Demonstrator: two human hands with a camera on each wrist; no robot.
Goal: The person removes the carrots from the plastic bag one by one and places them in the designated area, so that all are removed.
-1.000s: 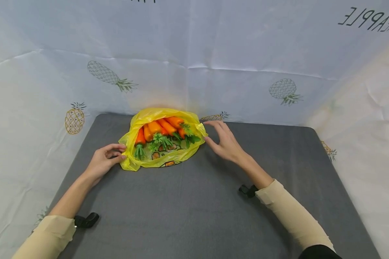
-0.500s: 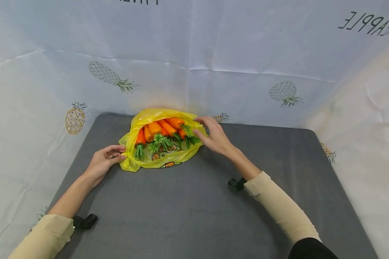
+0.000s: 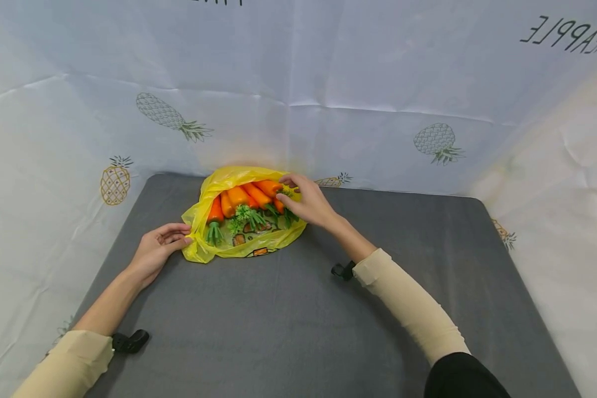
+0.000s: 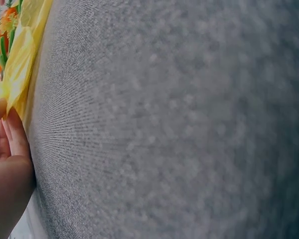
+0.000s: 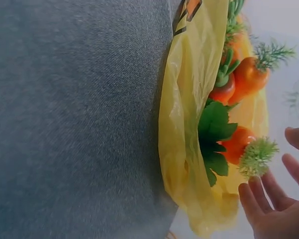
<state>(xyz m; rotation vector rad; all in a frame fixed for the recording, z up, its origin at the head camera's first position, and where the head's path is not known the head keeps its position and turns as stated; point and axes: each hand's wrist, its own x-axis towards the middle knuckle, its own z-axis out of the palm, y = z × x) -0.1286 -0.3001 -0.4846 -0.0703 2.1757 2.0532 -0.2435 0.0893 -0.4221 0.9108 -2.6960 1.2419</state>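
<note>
A yellow plastic bag [image 3: 224, 178] lies with its mouth towards me, holding several orange carrots [image 3: 237, 196] with green tops. My left hand [image 3: 153, 251] pinches the bag's left edge between thumb and fingers; the left wrist view shows the yellow film [image 4: 20, 64] caught there. Over the right side of the bag's mouth reaches my right hand [image 3: 309, 204], thumb and fingers apart, nothing held between them. In the right wrist view its fingertips are right by a feathery light-green carrot top [image 5: 259, 157], and a broad dark-green leaf [image 5: 215, 124] shows farther in.
Grey cloth covers the table [image 3: 278, 320] under the bag. Behind the far edge hangs a white curtain [image 3: 358, 72] printed with pineapples, close behind the bag. Black bands with small mounts [image 3: 131, 341] sit on both wrists.
My right hand has let go of the bag's right edge and moved left over the opening to the carrot tops. The left hand has kept its pinch and its place.
</note>
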